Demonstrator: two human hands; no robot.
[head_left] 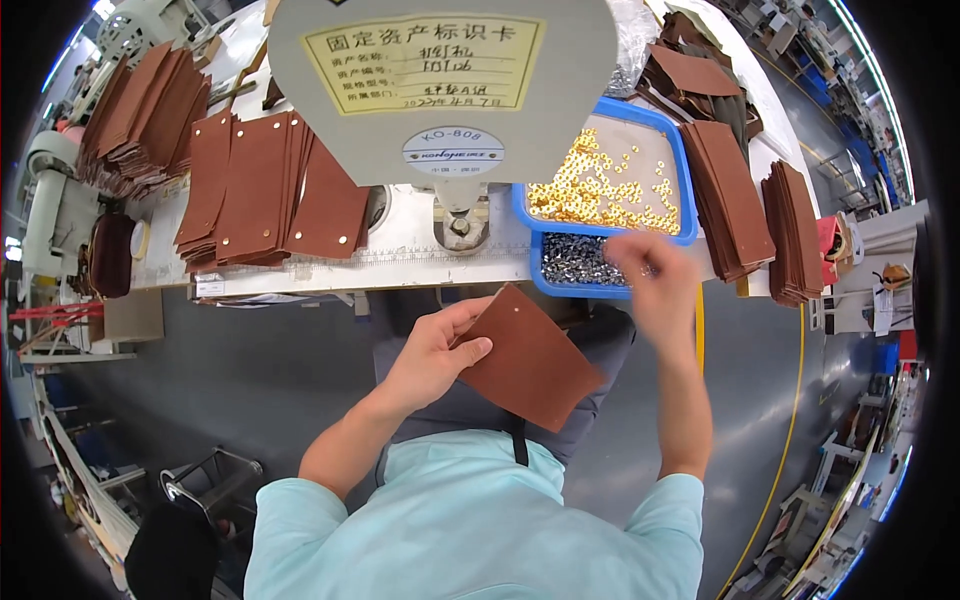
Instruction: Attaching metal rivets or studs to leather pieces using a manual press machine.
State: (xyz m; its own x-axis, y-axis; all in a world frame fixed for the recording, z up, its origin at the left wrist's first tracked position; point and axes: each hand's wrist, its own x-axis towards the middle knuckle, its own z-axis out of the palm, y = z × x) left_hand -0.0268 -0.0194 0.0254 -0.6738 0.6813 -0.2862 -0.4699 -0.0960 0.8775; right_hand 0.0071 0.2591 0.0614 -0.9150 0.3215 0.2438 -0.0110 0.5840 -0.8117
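Brown, flat, four-sided leathery panel (535, 365) above my lap, long axis slanting upper left to lower right, small pale dot (516, 309) near its upper corner. My left hand (432, 352) pinches the left end, thumb on top, fingertips hidden behind. My right hand (658, 290), blurred, curls over a blue plastic tray (580, 291) of small dark metal pieces (572, 258); can't tell if it grips any. Pale machine head (440, 140) cut off above.

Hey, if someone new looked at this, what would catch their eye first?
Probably the large, rounded, pale-grey machine head at top centre, with its yellow rectangular label. Next, the small, shiny, gold-coloured rings scattered in a blue-rimmed plastic tray to its right. Then the flat, reddish-brown, leather-like panel held in the left grip, just below the picture's centre.
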